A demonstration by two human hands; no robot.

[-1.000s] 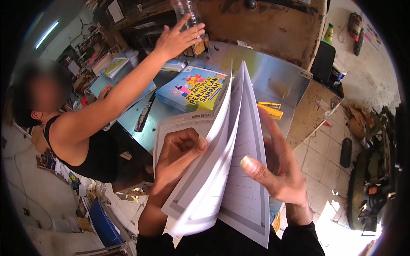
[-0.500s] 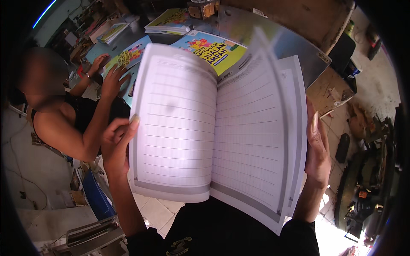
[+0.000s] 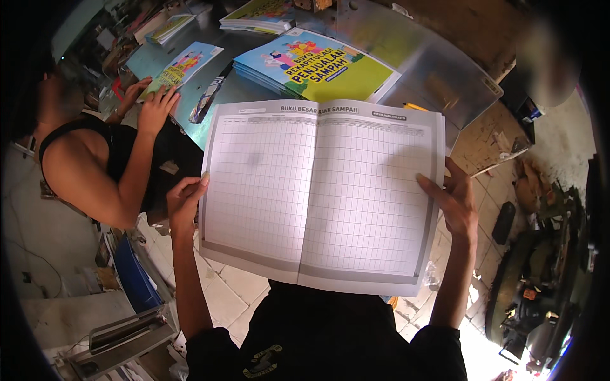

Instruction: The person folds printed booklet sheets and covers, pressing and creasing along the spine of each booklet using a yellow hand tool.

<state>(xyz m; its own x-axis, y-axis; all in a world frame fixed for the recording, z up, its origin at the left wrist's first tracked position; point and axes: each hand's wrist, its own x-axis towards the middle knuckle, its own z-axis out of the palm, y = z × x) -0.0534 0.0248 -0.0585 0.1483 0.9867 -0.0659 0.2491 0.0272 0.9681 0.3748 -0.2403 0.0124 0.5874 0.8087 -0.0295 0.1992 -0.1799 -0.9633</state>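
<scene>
An open ledger book [image 3: 260,184] is held up in front of me, its two white pages ruled in a grid with grey bands along top and bottom. My left hand [image 3: 186,193] grips its left edge, thumb on the page and fingers curled behind. At the right edge my right hand [image 3: 454,197] pinches the pages, thumb lying on the sheet and the other fingers partly hidden behind it. Just beyond the book, a stack of workbooks [image 3: 318,63] with blue and green illustrated covers lies on the table.
On the metal table [image 3: 238,95] are another book pile [image 3: 257,18], a yellow pencil [image 3: 415,106] and a single booklet [image 3: 184,70]. A person in a black top [image 3: 95,152] sits at the left, hands at that booklet. Dark machinery [image 3: 540,273] stands at the right on tiles.
The pages that were turning now lie flat, showing a gridded spread instead of lined pages. My right thumb has come onto the page. The book sits lower, uncovering more of the workbook stack.
</scene>
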